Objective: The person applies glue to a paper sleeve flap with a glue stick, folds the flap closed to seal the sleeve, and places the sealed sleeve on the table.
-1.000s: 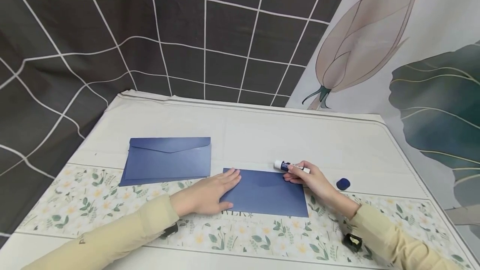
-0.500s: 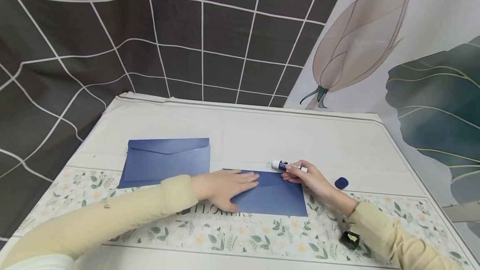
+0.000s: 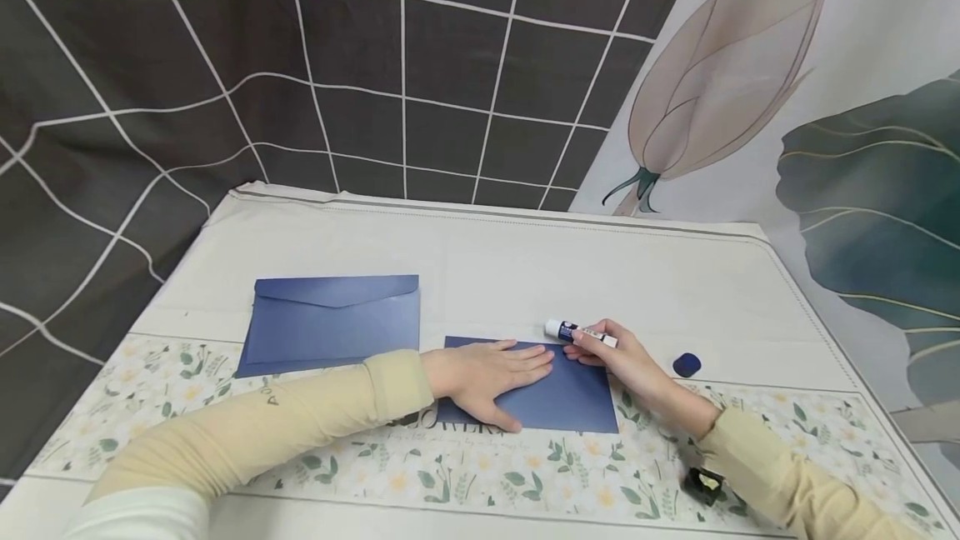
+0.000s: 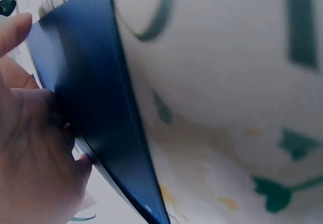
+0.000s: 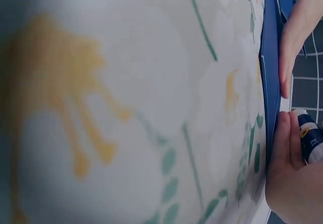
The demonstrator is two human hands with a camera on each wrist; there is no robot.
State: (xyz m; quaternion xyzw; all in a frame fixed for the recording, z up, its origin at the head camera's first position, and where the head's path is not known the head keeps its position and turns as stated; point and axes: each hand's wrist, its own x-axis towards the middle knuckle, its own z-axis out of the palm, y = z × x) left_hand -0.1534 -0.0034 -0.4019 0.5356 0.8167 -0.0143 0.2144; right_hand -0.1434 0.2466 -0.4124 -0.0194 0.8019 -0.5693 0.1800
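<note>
A dark blue envelope (image 3: 573, 402) lies on the table in front of the person. Across its left and middle part rests the left hand (image 3: 491, 377), palm down with fingers spread and pointing right. At the envelope's upper right edge, the right hand (image 3: 618, 352) holds a glue stick (image 3: 564, 330) between thumb and fingers, its white end pointing left. Fingertips of that hand also touch the envelope's edge. In the right wrist view the glue stick's dark label (image 5: 312, 141) shows beside the fingers. The left wrist view shows the envelope (image 4: 96, 77) beside the left hand (image 4: 35, 148).
Several blue envelopes (image 3: 337, 327) lie stacked at the left, the top one's flap facing up. A dark blue cap (image 3: 686, 365) sits right of the right hand. Below the right wrist is a small black object (image 3: 703, 486). A flowered cloth (image 3: 525, 490) covers the table.
The left hand has slid right over the envelope, from its left edge to its middle, its forearm now crossing below the stack. The right hand with the glue stick has stayed nearly still.
</note>
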